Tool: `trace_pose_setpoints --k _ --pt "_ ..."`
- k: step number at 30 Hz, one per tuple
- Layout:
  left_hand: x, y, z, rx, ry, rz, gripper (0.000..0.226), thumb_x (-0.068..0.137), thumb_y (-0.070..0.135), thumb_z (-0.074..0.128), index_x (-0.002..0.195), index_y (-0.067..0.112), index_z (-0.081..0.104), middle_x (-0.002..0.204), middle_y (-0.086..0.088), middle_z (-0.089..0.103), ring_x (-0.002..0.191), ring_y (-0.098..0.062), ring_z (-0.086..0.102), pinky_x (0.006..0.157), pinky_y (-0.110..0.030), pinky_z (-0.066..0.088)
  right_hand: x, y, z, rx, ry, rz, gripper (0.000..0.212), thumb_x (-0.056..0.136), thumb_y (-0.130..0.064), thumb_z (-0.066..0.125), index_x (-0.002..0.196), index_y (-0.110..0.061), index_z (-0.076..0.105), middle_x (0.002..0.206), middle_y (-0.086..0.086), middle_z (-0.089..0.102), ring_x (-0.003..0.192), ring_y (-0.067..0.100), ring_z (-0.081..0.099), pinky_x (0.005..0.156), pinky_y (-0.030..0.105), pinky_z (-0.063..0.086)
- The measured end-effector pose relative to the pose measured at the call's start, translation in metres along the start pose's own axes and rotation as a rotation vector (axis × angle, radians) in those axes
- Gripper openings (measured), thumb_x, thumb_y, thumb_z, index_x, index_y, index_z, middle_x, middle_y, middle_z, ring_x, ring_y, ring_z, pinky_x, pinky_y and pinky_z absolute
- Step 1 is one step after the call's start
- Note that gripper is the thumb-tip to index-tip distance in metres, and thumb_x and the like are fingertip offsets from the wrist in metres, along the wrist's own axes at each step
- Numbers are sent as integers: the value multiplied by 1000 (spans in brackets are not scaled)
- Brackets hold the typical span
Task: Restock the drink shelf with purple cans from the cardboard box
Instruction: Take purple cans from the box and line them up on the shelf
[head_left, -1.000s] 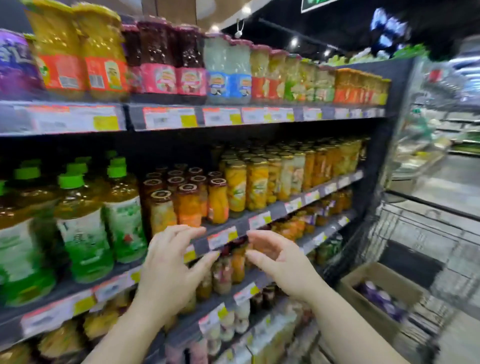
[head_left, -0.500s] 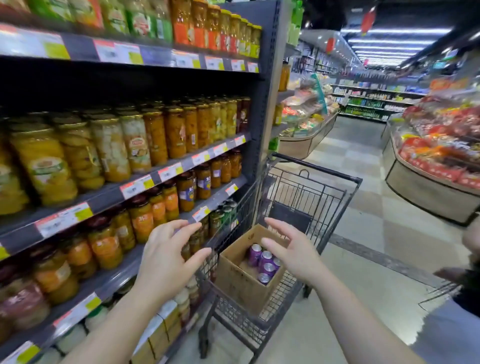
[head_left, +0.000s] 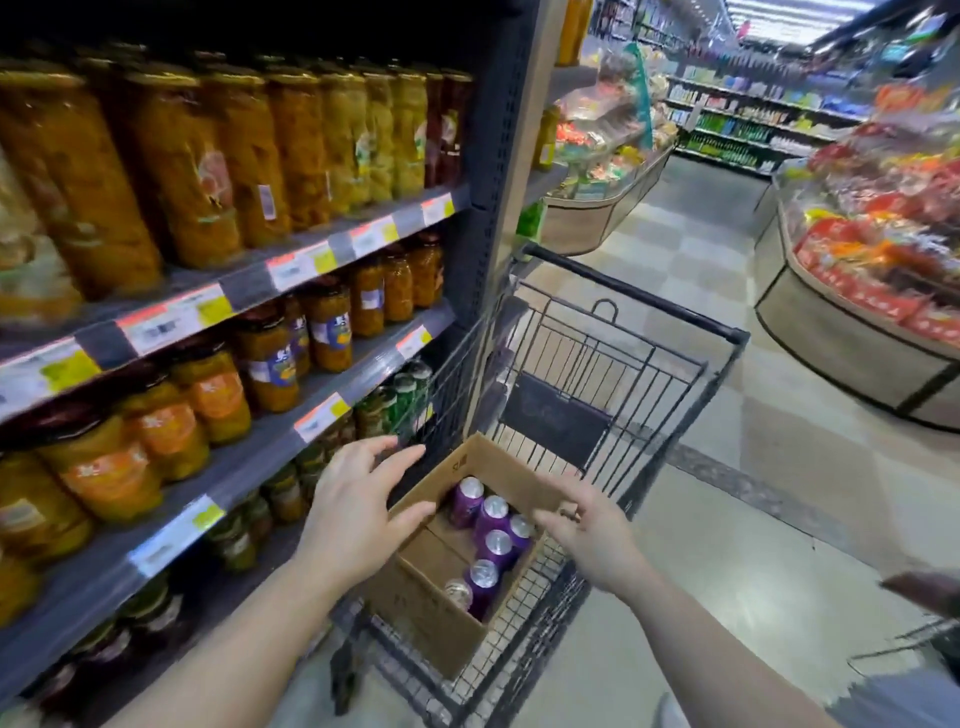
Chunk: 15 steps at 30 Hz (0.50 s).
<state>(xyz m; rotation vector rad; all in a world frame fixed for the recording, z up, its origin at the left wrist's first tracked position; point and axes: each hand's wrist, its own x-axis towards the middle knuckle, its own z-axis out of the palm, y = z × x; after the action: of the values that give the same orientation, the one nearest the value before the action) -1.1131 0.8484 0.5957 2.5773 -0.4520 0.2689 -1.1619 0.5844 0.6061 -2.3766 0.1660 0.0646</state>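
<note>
An open cardboard box (head_left: 426, 608) sits in a black wire shopping cart (head_left: 613, 364) beside the shelf unit. Several purple cans (head_left: 493, 519) with silver tops stand upright along the box's right side. My left hand (head_left: 358, 509) hovers over the box's left rim, fingers spread, holding nothing. My right hand (head_left: 592, 540) hovers over the box's right rim, fingers apart and empty. Neither hand touches a can.
The grey shelves (head_left: 249, 280) on the left hold rows of fruit jars (head_left: 270, 358) with price tags. Green cans (head_left: 400, 395) stand at the shelf end by the cart. A curved display counter (head_left: 852, 332) stands right. Another cart's edge (head_left: 893, 649) shows at the lower right.
The view swung right from the shelf to the cart. Both hands moved down and closer over the cardboard box, still empty.
</note>
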Motion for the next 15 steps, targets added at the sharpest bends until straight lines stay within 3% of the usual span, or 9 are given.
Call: trace_pose_setpoints --k 2,5,9,12,15 --pt "23 -9 20 -7 -54 -5 63 76 49 75 133 29 58 135 -3 54 127 -27 45 105 -45 37 27 10 8 -51 -83 -21 47 90 -27 67 134 -39 54 129 -19 51 118 -1 44 99 16 35" --pt "45 -21 45 -6 -119 -29 65 76 52 73 134 30 56 136 -2 52 129 -27 43 107 -43 34 66 21 24 -78 -175 -40 48 89 -25 70 133 -33 56 122 -19 50 112 -2 44 98 17 34" --pt "52 -37 77 -16 -198 -106 66 76 57 69 136 33 54 138 1 50 130 -24 41 108 -41 34 106 38 53 -61 -316 -64 46 86 -17 73 130 -25 60 118 -12 55 106 -4 50 91 -3 26" --pt "55 -44 97 -19 -214 -194 65 75 56 70 134 34 55 138 0 51 130 -26 42 108 -42 35 136 58 72 -83 -409 -88 52 82 -24 77 131 -30 59 118 -17 55 115 3 53 97 7 31" --pt "53 -44 114 -31 -234 -281 65 80 57 65 140 39 46 145 6 41 136 -21 32 113 -42 29 159 80 91 -147 -533 -107 59 82 -33 76 136 -37 53 119 -19 54 110 4 53 101 21 40"
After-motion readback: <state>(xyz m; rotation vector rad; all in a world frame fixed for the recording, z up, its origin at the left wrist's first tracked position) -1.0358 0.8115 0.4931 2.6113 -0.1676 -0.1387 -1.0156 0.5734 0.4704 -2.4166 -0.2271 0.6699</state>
